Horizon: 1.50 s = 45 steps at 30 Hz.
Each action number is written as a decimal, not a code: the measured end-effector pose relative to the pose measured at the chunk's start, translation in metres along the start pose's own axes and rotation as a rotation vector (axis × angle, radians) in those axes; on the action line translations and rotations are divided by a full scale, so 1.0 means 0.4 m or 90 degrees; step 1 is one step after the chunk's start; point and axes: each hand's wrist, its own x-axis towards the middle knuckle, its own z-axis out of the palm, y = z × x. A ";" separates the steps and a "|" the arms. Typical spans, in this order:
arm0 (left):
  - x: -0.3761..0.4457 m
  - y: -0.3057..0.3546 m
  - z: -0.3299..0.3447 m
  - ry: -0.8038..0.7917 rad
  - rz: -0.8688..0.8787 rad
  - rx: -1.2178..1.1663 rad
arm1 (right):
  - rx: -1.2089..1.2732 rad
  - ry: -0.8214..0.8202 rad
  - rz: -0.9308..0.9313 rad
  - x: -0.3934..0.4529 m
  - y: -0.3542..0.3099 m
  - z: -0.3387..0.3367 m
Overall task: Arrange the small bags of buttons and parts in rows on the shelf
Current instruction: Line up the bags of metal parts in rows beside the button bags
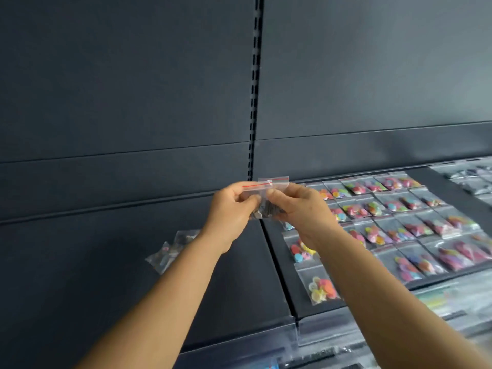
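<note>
The left hand (231, 209) and right hand (295, 209) are both pinched shut on one small zip bag (266, 194) of dark parts, raised above the shelf (93, 275). Just right of that bag, rows of coloured button bags (399, 222) lie finished; below-left of it, loose bags (170, 251) wait. Best to flatten it, then lay it squarely.

Clear, glossy plastic on the little bag (265, 186), crinkled, thin red strip along its top. Rows of bags (394, 222) at right, same shiny film. Shelf (80, 275) dark, matt, smooth; back panel (119, 89) likewise.
</note>
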 end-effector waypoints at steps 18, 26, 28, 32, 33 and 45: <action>-0.051 0.100 0.782 -0.086 0.092 0.049 | 0.040 0.242 -0.038 -0.153 0.010 -0.766; -0.072 0.114 1.055 -0.143 0.110 0.073 | 0.032 0.321 0.002 -0.211 0.046 -1.042; -0.071 0.116 1.114 -0.159 0.120 0.090 | 0.011 0.334 0.002 -0.220 0.049 -1.096; -0.061 0.127 1.227 -0.204 0.120 0.077 | 0.012 0.399 0.015 -0.218 0.057 -1.192; -0.054 0.130 1.255 -0.216 0.115 0.070 | 0.026 0.412 0.018 -0.216 0.057 -1.216; 0.118 0.128 1.614 -0.314 0.102 0.052 | 0.020 0.434 0.007 -0.083 0.080 -1.557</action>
